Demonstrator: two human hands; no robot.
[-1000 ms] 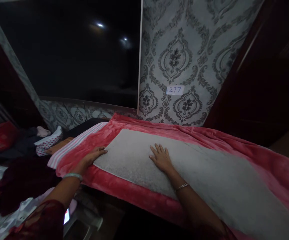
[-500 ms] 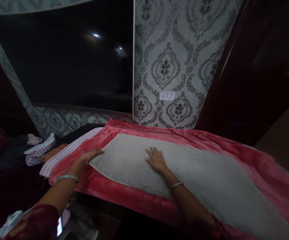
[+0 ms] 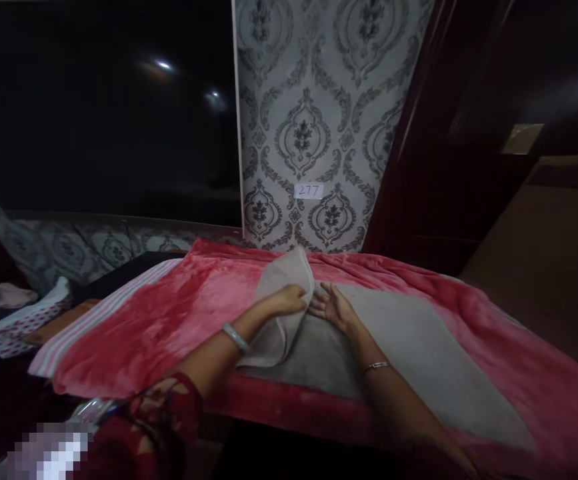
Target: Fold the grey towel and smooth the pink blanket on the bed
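While on one red blanket [image 3: 133,333], one grey mat [image 3: 393,333] in the left hand's grip [image 3: 291,301], right hand [image 3: 337,308] wide-fingered.

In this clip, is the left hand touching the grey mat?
Touching. The head view shows the left hand closed on the raised edge of the grey mat, its fingers curled over the folded-back end.

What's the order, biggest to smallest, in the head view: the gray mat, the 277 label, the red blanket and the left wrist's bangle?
1. Red blanket
2. Gray mat, partly folded over
3. 277 label and bangle, unranked: they look close, and the bangle is nearer the camera.
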